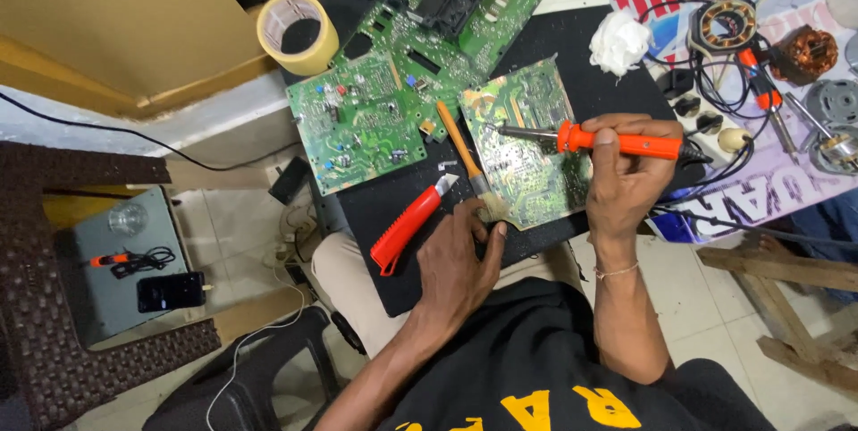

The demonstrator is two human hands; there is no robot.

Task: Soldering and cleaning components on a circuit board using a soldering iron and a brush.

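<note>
Black shirt (536, 368): nearest the camera, at 6 o'clock, cut off by the lower edge; its yellow lettering shows only in part.
Hidden: the black mat (402, 217) is largely covered by boards; the brush bristles are hard to make out under the left thumb.
Cut off: motor parts (809, 51) and wires at 3 o'clock run out of frame.
Left hand (460, 257): fingers curled, pinching the lower end of a wooden-handled brush (460, 141) against the board's near corner.
Right hand (626, 176): closed in a fist around the orange soldering iron (581, 138), tip pointing toward 9 o'clock.
Circuit board (527, 150): centre, solder side up, green-yellow, iron tip just above its upper part.
Beside: red utility knife (407, 225) at 8 o'clock of the board; larger green board (357, 123) at 10 o'clock; tape roll (298, 33) at 11 o'clock.
</note>
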